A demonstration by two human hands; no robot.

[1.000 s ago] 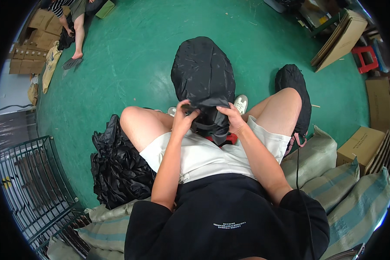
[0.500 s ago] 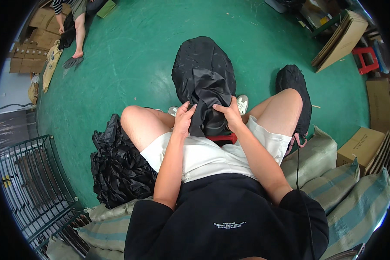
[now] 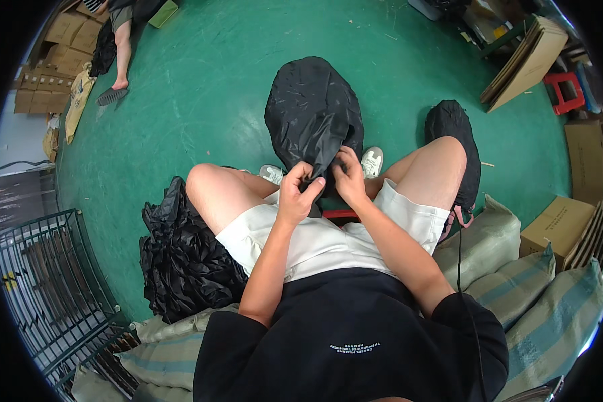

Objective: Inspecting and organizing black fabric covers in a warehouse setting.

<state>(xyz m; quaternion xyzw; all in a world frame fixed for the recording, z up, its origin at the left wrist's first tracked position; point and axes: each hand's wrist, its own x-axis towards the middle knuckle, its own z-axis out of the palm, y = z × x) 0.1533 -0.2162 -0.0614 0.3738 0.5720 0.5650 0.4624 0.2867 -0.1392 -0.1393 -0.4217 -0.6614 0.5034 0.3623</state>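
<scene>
A large, rounded black fabric bag [image 3: 309, 100] stands full between my knees. My left hand [image 3: 300, 191] is closed on the gathered cloth at the bag's near end, thumb pressed over the fold. Just to its right, my right hand [image 3: 348, 175] bends its fingers round the bag's near right edge and pinches the fabric there. What lies inside the bag is hidden. A red edge [image 3: 342, 214], perhaps of a stool, shows beneath my hands.
Crumpled black fabric [image 3: 189, 258] is heaped at my left. Another filled black bag [image 3: 452, 141] lies beyond my right knee. Woven sacks [image 3: 492, 234] and a cardboard box [image 3: 557, 228] are at right, a green wire rack [image 3: 53, 268] at left. Another person's leg [image 3: 123, 57] shows far left.
My left hand has shifted slightly right and down, and my right hand has moved up and left, closer to it. The loose flap on the bag is now gathered between them.
</scene>
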